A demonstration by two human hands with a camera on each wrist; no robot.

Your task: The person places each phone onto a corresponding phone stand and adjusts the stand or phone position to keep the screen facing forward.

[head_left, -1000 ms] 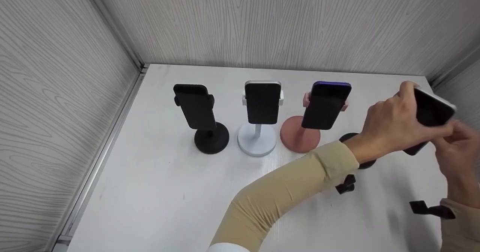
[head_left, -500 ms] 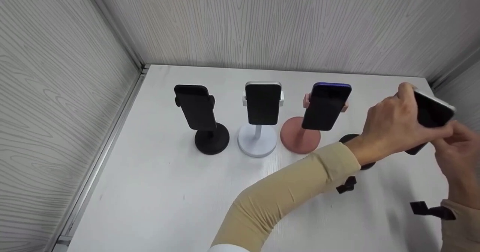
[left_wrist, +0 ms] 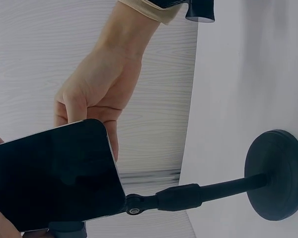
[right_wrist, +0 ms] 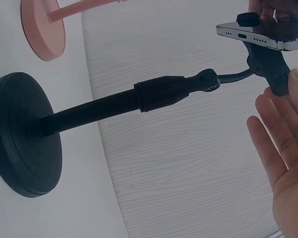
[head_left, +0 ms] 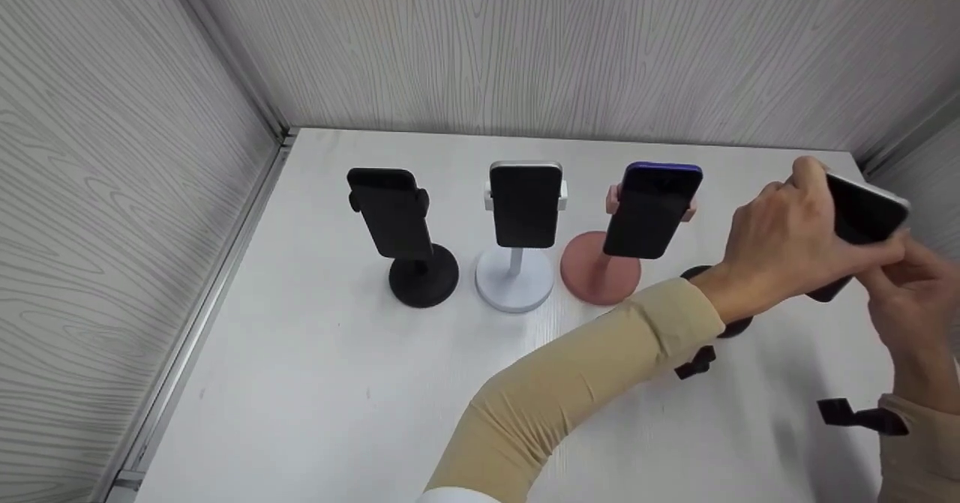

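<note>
A phone [head_left: 866, 214] with a dark screen and silver edge is held tilted at the far right in the head view. My left hand [head_left: 784, 241] grips it along its left side, thumb across the screen. Behind the phone is the black clamp [right_wrist: 270, 69] of a phone stand, seen in the right wrist view. My right hand [head_left: 911, 300] pinches the clamp's lower arm between thumb and fingers. The stand's black pole [right_wrist: 161, 94] rises from a round black base [left_wrist: 278, 176] on the table. My left forearm hides most of this base in the head view.
To the left stand three more stands: black [head_left: 424, 278], white [head_left: 514, 282] and pink [head_left: 600, 270], each with a phone in its clamp. A white table [head_left: 315, 398] carries them, with grained panels [head_left: 480, 53] rising behind and at both sides.
Both hands and the phone have risen slightly in the head view. The grips look the same, and the other stands keep their places.
</note>
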